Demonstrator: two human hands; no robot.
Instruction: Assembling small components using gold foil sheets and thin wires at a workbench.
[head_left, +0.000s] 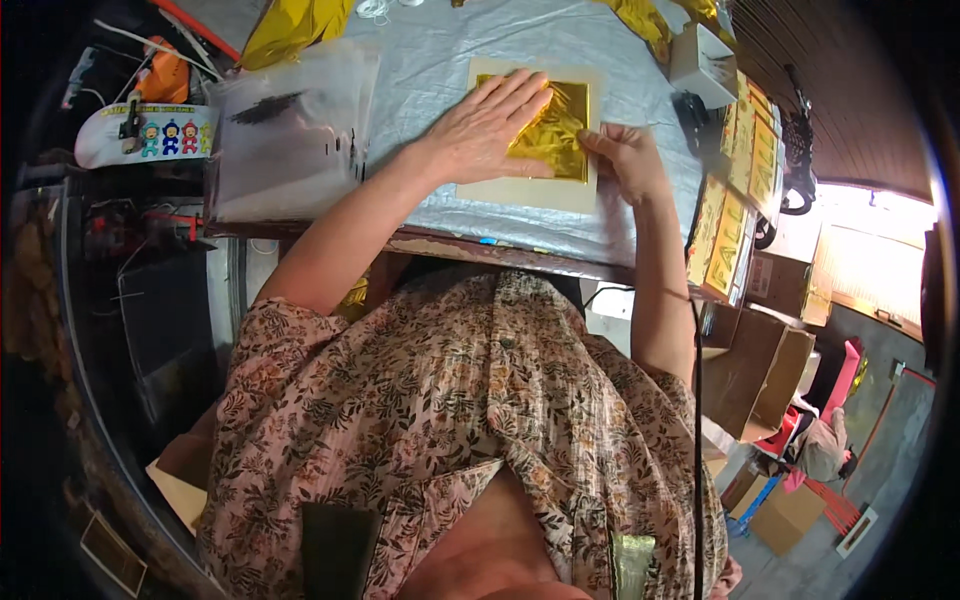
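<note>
Crease risk: the gold foil [567, 112] might wrinkle if the right hand [622, 158] tugs while the left hand [487, 125] presses.
Foil's place: on pale card [530, 196], in from the surface's [425, 65] near edge, partly beneath the left hand.
Left hand: flat, gripping nothing.
Right hand: curled at the foil's right edge; whether pinching, I can't tell.

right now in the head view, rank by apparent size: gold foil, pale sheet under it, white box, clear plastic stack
1. Clear plastic stack
2. Pale sheet, partly covered
3. Gold foil
4. White box
</note>
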